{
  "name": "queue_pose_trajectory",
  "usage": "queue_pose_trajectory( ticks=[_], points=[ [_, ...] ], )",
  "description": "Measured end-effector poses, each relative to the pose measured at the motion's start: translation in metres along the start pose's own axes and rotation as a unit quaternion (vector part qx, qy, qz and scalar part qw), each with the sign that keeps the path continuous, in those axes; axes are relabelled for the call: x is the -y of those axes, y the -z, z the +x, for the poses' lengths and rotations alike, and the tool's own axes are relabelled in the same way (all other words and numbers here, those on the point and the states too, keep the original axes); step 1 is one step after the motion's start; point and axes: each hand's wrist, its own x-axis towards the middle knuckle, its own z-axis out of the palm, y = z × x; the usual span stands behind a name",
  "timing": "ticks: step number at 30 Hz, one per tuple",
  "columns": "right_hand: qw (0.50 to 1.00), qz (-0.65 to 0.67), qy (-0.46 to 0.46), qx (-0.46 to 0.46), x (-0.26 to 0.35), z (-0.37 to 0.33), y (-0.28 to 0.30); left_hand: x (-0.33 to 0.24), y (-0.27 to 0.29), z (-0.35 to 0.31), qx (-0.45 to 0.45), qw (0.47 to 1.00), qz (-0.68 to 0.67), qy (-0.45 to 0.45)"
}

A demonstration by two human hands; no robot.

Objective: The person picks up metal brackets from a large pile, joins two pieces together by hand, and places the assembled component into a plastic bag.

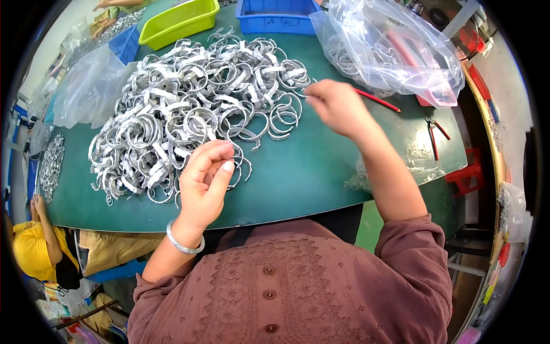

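A large heap of silvery-grey, open-ended metal rings (pixel 172 103), looking like bangles, covers the left and middle of the green table (pixel 298 178). My left hand (pixel 201 184) is at the heap's front edge, fingers curled and thumb pressed toward them. A thin ring (pixel 248 167) shows just beyond the thumb; whether I grip it is hidden. To the right of the heap, my right hand (pixel 338 108) is closed with its fingertips pinched near the outermost rings. A slim red rod or handle (pixel 379 100) sticks out behind that hand; I cannot tell whether they touch.
Along the far edge stand a lime-green bin (pixel 180 24) and a blue bin (pixel 279 17). Clear plastic bags lie at left (pixel 89 86) and far right (pixel 395 51), the latter with rings inside. Red-handled pliers (pixel 435 137) rest at right. A person in yellow (pixel 37 249) sits at left.
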Motion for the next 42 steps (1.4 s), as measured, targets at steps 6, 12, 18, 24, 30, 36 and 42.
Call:
queue_pose_trajectory(
  ticks=[6, 12, 18, 24, 30, 36, 42],
  points=[
    [0.995, 0.002, -0.094, 0.023, -0.014, 0.010, -0.051, 0.003, 0.004, -0.003, 0.005, 1.000, 0.012, 0.006],
    [0.994, 0.029, -0.098, -0.039, -0.012, 0.008, -0.017, 0.001, 0.004, -0.004, 0.014, 0.999, 0.020, 0.022],
    [0.989, 0.012, -0.133, 0.062, -0.005, 0.000, 0.016, 0.002, -0.002, -0.003, 0.027, 0.999, -0.003, 0.045],
    [0.953, 0.224, -0.153, 0.135, 0.001, 0.003, 0.016, 0.001, -0.004, -0.002, 0.052, 0.997, 0.009, 0.051],
    [0.937, 0.270, -0.122, 0.184, 0.014, 0.005, 0.008, -0.002, -0.004, -0.003, 0.047, 0.996, 0.010, 0.073],
    [0.804, 0.550, -0.195, 0.116, 0.056, -0.002, -0.009, -0.010, -0.016, 0.004, 0.038, 0.976, -0.116, 0.180],
    [0.746, 0.630, -0.188, 0.107, 0.076, -0.013, -0.018, -0.012, -0.014, 0.007, 0.001, 0.974, -0.152, 0.170]
  ],
)
